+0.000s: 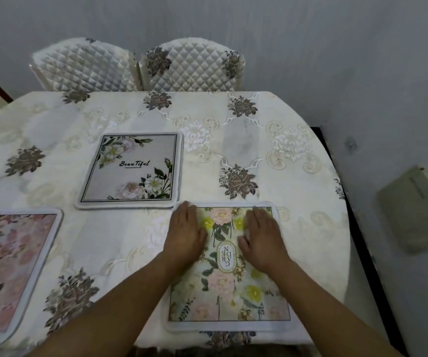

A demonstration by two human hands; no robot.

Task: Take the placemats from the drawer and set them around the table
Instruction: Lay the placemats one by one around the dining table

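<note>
Placemat [229,292] | L hand [186,235], R hand [261,240] flat atop | pink mat [9,266] cropped

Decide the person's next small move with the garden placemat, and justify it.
Probably lift both hands away: the left hand and right hand lie flat on the garden placemat, which already sits flat and square at the table edge.

a quilted chair [84,69] stands just beside a second chair [195,69], behind the floral tablecloth [233,148].
</note>
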